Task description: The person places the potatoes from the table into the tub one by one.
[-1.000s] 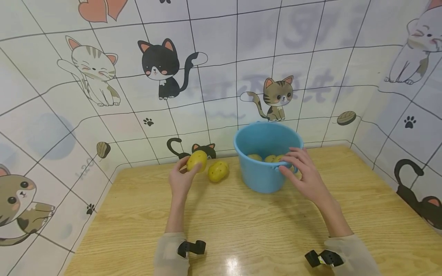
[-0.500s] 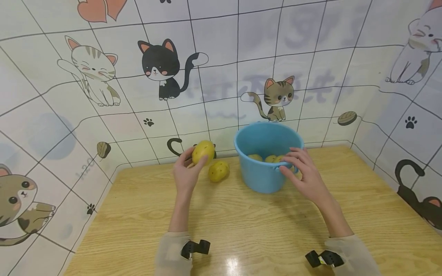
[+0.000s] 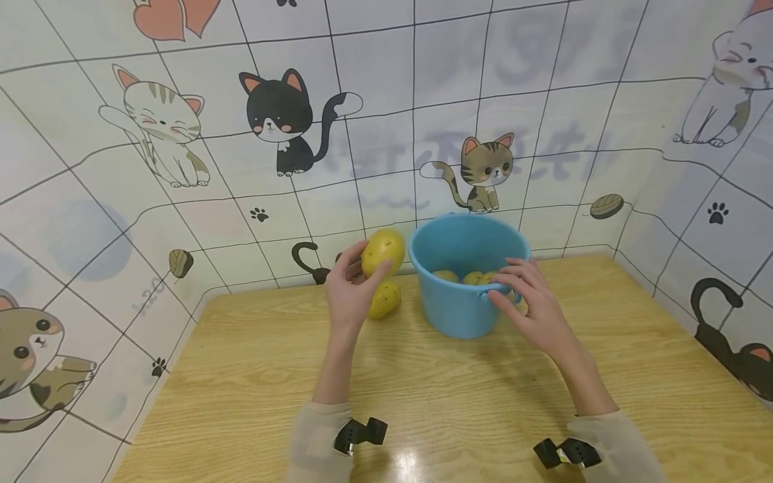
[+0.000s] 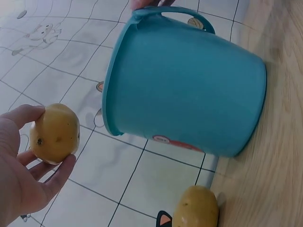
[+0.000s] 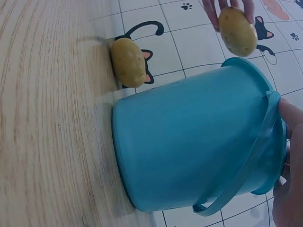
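One bucket (image 3: 465,282) — five potatoes, one (image 3: 383,252) in left hand (image 3: 350,298).

Bucket (image 3: 465,305) wall hides most potatoes (image 3: 461,276) inside.
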A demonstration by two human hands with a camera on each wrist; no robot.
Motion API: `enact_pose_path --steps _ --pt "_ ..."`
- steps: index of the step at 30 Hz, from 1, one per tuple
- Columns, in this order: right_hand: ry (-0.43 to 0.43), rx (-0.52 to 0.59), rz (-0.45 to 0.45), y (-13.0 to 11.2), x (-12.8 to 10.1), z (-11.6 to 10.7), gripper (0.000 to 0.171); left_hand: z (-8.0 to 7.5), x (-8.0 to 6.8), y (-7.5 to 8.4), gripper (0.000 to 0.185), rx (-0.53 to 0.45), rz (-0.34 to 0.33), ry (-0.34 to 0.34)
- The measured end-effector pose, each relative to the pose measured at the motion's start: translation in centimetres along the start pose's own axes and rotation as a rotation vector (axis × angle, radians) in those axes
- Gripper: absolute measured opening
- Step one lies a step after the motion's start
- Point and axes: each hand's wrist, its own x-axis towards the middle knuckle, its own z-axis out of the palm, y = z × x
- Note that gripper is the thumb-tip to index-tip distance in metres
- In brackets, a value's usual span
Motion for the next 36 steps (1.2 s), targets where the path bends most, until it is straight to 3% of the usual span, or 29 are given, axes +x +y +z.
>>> enact_pose_path --steps 5,13,31,36 --pt "-0.002 -0.007 -0.002 0.0 0.0 0.0 0.018 1.6 -0.2 0.4 0.050 -0.024 0.025 -0.023" --pt "-0.002 -0.011 -0.005 0.1 -0.1 0.0 0.018 4.0 -0.3 0.5 0.049 0.006 0.120 -0.064" --pt "0.002 -0.005 -0.003 0.0 0.0 0.1 0.019 7.5 -0.8 0.8 0.053 0.059 0.090 -0.154" --pt "0.002 -0.003 -0.005 0.1 0.1 0.1 0.019 7.9 -1.0 0.6 0.047 0.059 0.136 -0.181"
